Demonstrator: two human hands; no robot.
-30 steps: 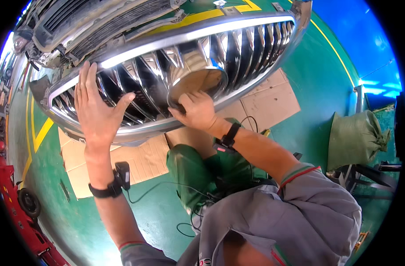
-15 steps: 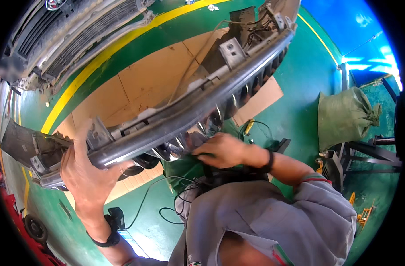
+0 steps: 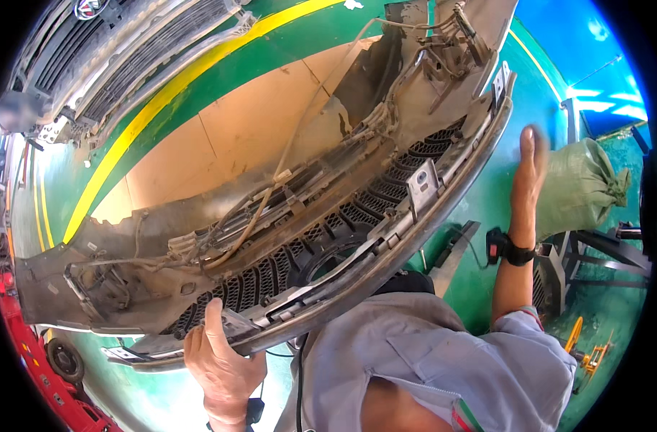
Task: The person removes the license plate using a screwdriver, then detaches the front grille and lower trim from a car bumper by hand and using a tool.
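Note:
A dirty car front bumper (image 3: 408, 268) spans the middle, its inner side facing up. Set into it is a black mesh grille (image 3: 267, 277) with a round badge opening. Loose brown wiring (image 3: 260, 209) runs along the inner side. My left hand (image 3: 224, 371) grips the near edge towards its left end, thumb on top and fingers hidden beneath. Off the bumper's right end, my right hand (image 3: 528, 173) is raised with fingers stretched out, slightly blurred, holding nothing. A metal bracket (image 3: 423, 186) stands up from the near edge.
Brown cardboard (image 3: 228, 133) lies on the green floor beyond the bumper. The vehicle front (image 3: 120, 72) stands at upper left. At right are a tied green sack (image 3: 577, 183) and a dark metal frame (image 3: 602, 252). A red wheeled object (image 3: 26, 338) is at lower left.
The bumper has tipped over, bringing its inner side and mesh grille into view. My right hand has left its near side and moved up to the right. My left hand has shifted right and nearer.

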